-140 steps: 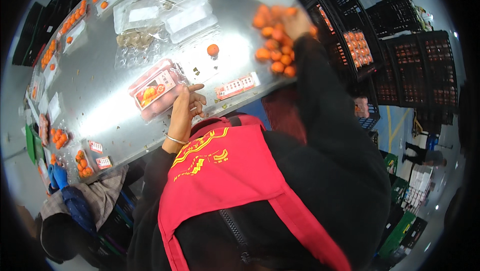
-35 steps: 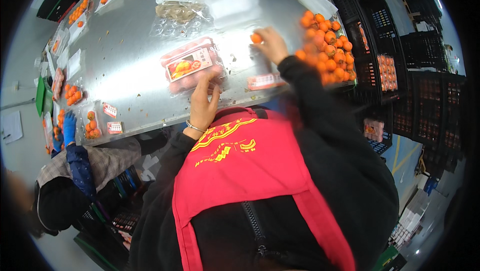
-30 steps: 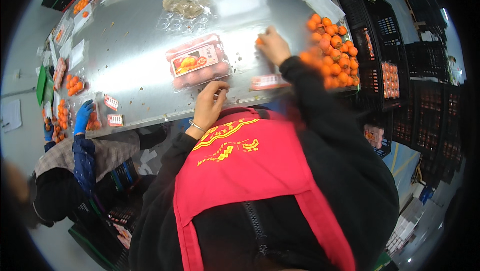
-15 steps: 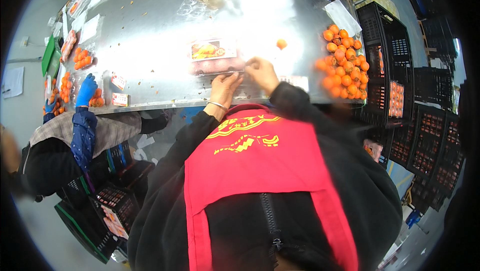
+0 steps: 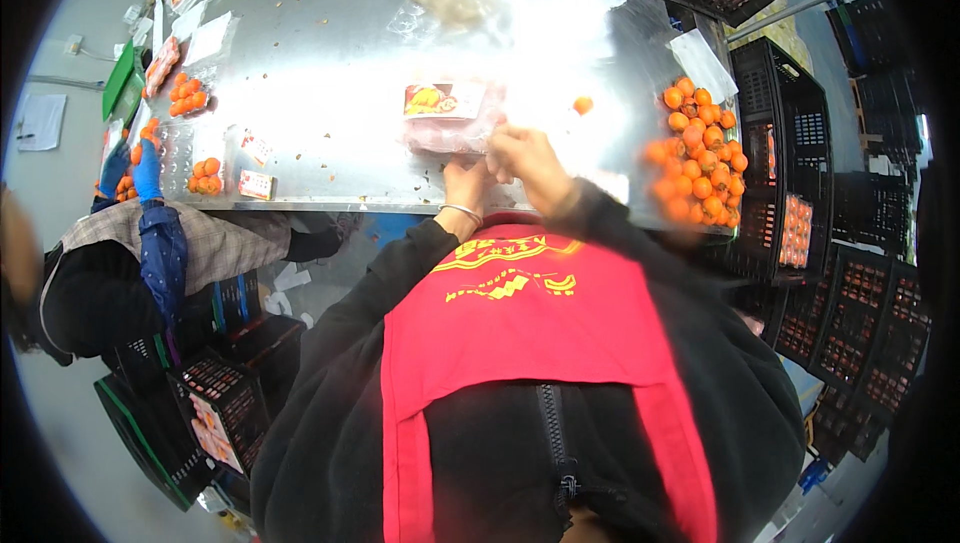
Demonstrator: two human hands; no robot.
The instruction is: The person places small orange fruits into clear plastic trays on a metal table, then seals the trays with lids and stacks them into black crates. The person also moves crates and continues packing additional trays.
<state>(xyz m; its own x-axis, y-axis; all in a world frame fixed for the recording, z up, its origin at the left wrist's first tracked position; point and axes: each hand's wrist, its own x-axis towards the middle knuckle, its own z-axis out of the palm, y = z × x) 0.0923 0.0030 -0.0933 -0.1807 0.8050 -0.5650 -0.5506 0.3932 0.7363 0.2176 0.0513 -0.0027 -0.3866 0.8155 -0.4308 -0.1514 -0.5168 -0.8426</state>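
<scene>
A clear plastic package (image 5: 455, 138) with a printed label on its top lies on the metal table in front of me; its contents look pinkish through the glare. My left hand (image 5: 466, 188) is at its near edge, the fingers bent and pressed together against the plastic. At the near right corner my right hand (image 5: 522, 155) pinches the package's edge, its fingertips close to those of the left. A single round orange fruit (image 5: 583, 105) sits to the right of the package.
Orange fruits (image 5: 705, 168) are heaped at the table's right end, near black crates (image 5: 785, 143). A crumpled plastic bag (image 5: 445, 8) lies toward the back. On the left, a co-worker's blue-gloved hand (image 5: 147, 168) is beside clear trays of fruit (image 5: 205, 178).
My hands stay at the package's near right corner, the left tucked lower and closer to the right. The co-worker's gloved hand has moved left. The whole view has shifted a little.
</scene>
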